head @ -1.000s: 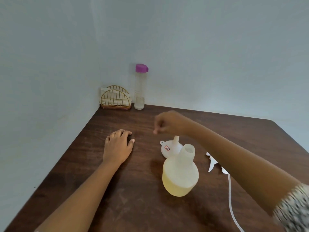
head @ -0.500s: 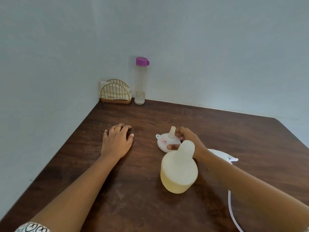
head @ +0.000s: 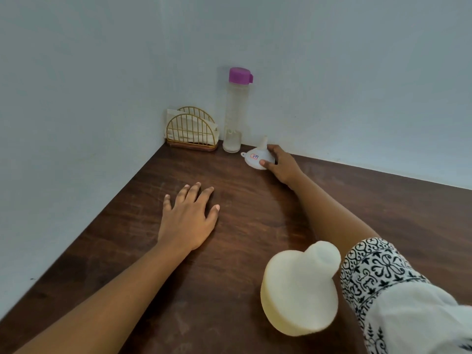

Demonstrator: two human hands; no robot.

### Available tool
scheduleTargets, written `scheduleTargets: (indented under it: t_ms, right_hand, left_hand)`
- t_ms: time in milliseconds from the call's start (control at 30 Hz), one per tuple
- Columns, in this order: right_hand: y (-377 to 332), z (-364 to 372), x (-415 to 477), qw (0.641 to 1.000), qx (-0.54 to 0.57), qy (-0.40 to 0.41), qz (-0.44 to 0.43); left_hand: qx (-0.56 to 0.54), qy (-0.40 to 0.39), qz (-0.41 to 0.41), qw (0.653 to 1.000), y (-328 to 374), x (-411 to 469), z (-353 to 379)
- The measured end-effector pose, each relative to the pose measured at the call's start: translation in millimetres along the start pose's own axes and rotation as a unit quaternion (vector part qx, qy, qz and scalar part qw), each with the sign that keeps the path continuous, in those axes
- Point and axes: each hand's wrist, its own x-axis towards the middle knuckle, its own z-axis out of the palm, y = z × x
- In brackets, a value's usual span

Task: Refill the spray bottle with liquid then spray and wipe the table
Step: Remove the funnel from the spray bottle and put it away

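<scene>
Spray bottle (head: 298, 292) well apart from R grip (head: 282, 166) | R grip pinching funnel (head: 256, 158) | L grip (head: 189, 221) spread on table (head: 242, 213)

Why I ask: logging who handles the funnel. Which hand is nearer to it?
Right. The right hand grips the white funnel by its rim; the left hand rests flat on the table, nearer the person and leftward of the funnel, not touching it.
</scene>
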Motion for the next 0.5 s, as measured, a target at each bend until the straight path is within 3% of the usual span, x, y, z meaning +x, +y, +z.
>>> scheduleTargets:
  t_ms: [267,433,500]
  right_hand:
    - [12.5,2.4,27.8,1.0,0.003,0.008,0.006]
    - [-2.3,-11.3,11.0,0.997,0.061,-0.004,0.055]
    - [-10.1,-25.6,-4.0,0.998,0.038,0.002,0.053]
  left_hand:
    - [0.005,-0.001,-0.005,1.0,0.1,-0.6,0.6]
    - [0.003,-0.003,-0.005,1.0,2.4,-3.2,-4.3]
    - [0.001,-0.007,-0.007,1.0,2.9,-3.9,-5.6]
